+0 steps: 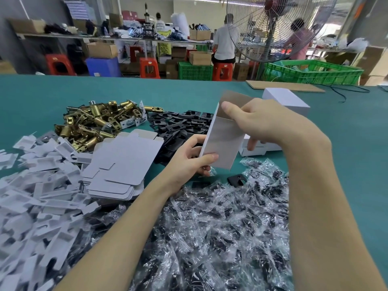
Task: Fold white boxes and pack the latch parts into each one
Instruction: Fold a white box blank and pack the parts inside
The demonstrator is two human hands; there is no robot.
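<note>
Box in hand: a white box (222,141) is held up off the surface at the centre of the frame, opened into a sleeve with its brown inside showing at the top.
Left hand: the left hand (189,162) has its grip pinching the box's lower corner, thumb on the front panel, fingers behind.
Right hand: the right hand (258,120) has its grip curled over the top right edge, thumb at the open mouth, fingers down the far side.
How it handles: thin card, so likely very light and springy; it should crush or crease if squeezed mid-panel. Judged best taken at corners and fold lines, as now.
Flat stock: a stack of flat boxes (119,166) lies left of centre, just beside the left forearm.
Latch parts: brass latches (94,122) are heaped in the upper left; black plates (178,127) lie behind the held box; bagged screws (220,227) fill the lower centre; white inserts (37,185) spread over the lower left.
Finished boxes: a closed box (285,99) sits behind the right hand.
Open room: bare teal surface (346,143) shows at the right of the frame, and more far upper left.
Edges: the surface's far edge runs across the upper frame, well apart from the hands.
</note>
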